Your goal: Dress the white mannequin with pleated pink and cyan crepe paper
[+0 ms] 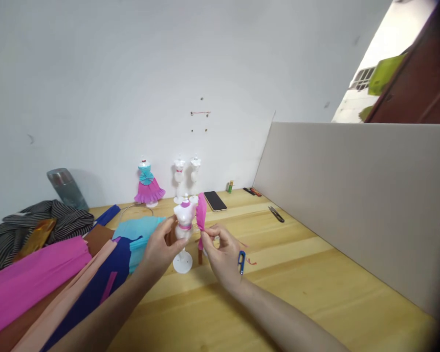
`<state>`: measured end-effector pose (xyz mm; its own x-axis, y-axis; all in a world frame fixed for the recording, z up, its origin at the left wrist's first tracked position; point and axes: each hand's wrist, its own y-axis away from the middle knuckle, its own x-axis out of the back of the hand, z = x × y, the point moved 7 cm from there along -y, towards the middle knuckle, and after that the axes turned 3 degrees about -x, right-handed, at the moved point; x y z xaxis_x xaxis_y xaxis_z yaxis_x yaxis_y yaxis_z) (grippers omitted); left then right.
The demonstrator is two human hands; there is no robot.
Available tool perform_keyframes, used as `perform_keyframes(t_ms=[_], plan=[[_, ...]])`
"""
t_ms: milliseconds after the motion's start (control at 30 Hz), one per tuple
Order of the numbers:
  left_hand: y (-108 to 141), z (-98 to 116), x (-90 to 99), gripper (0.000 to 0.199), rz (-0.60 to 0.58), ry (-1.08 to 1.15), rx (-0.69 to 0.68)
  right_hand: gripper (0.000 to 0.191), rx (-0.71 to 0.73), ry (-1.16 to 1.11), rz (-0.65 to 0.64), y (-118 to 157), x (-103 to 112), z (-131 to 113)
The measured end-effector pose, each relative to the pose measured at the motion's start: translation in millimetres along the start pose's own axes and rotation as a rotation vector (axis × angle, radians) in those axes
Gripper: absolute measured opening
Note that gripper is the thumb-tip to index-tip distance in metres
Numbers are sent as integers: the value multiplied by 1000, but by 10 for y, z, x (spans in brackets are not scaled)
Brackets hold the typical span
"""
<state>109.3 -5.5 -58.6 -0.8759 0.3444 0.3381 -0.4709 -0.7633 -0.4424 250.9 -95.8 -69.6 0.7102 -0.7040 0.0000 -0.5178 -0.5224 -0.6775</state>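
Note:
A small white mannequin [184, 215] with a pink neck piece and a pink band at its waist stands upright on a round base. My left hand [164, 244] grips its torso from the left side. In my right hand [220, 252], thumb and fingers pinch a strip of bright pink crepe paper [201, 211] with a ruffled edge, held just right of the mannequin. Behind the paper, a brown strip [200, 256] and other small pieces are partly hidden. Blue thread snips [241, 262] lie beside my right wrist.
Crepe paper sheets, including pink [40, 264] and light blue [135, 230], cover the left side. A dressed mannequin [146, 183], two white mannequins [179, 176], and a phone [215, 201] are at the back. Scissors [276, 214] lie near the right partition [352, 195].

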Motion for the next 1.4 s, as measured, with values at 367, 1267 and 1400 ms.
perform_keyframes(t_ms=[367, 1267, 1400], plan=[[15, -41, -86, 29, 84, 129, 44, 12, -65, -47, -10, 35, -64, 44], [-27, -262, -140, 36, 45, 421, 149, 10, -259, -283, -10, -40, -297, 237], [-38, -294, -137, 38, 43, 431, 133, 11, -240, -260, -25, -41, -313, 266]])
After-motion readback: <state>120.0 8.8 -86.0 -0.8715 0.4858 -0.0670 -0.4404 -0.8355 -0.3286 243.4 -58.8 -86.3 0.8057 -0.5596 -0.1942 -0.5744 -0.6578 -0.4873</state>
